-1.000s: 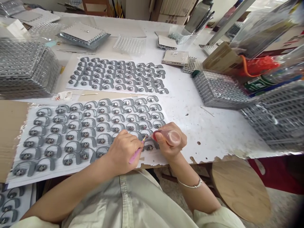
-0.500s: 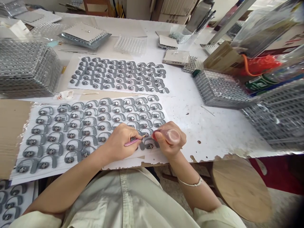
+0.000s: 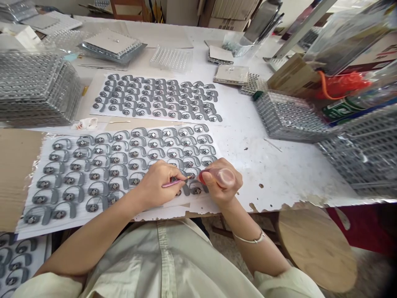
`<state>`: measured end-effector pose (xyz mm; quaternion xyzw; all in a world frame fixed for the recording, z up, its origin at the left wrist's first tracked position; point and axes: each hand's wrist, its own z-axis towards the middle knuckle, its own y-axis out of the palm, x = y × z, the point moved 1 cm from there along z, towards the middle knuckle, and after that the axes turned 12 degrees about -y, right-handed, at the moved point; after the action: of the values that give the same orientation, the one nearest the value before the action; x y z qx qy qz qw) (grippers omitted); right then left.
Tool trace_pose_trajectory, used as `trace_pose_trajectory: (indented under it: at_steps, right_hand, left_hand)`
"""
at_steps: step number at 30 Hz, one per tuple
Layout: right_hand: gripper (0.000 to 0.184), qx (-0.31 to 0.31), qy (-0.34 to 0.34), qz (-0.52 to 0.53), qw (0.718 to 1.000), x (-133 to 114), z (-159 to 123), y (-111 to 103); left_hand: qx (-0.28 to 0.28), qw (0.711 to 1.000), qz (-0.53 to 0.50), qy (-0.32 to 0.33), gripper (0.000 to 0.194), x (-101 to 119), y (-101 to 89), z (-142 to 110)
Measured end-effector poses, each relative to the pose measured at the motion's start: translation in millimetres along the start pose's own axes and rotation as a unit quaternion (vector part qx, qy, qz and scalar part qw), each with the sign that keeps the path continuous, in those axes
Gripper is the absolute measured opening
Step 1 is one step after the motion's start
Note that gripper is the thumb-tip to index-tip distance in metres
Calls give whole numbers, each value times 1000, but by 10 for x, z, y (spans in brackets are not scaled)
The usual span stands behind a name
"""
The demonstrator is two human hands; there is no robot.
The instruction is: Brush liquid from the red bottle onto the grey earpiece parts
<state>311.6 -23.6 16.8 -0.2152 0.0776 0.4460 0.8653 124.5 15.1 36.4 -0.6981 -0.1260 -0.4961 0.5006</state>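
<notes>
"What's the left hand (image 3: 156, 185) doing?"

"Its fingers are curled closed around a pink-handled pick (image 3: 174, 183), held like a pen. The fine tip sits at about 2 o'clock from that hand, right at a grey hook-shaped piece (image 3: 191, 175) with a silver round centre."

"And the right hand (image 3: 221, 182)?"

"Nearly closed as well, pinching a small clear bottle (image 3: 226, 178) with a red end (image 3: 202, 178). That end points at about 9 o'clock, just beside the same piece. I can't tell whether it's touching."

"Where's that piece lying?"

"In the rows of matching pieces on a white sheet (image 3: 198, 205), which rests on brown cardboard (image 3: 18, 178). Both hands are at the sheet's lower right."

"What else is around them?"

"A second sheet of pieces (image 3: 105, 116) lies at 12 o'clock, stacked blister trays (image 3: 37, 89) at 10 o'clock, more trays (image 3: 288, 118) at 2 o'clock, and a round wooden stool (image 3: 316, 248) at 4 o'clock, below the table edge"
</notes>
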Motion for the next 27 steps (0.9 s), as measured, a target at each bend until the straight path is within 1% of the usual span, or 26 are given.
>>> trace_pose_trajectory:
  at_steps: [7,21,27]
  right_hand:
    - [11,-6,13,-2,1000,14,-35,17]
    - [9,-5,-7,-11,1000,-5,-16,49]
    - [9,-1,-6,2,1000,-5,-32,51]
  left_hand:
    - [3,1000,-7,-1,8,-15,-6,7]
    - [12,1000,-19,-2,8,-10,-9,16]
    - [15,999,-26,-14,8,-26,-2,10]
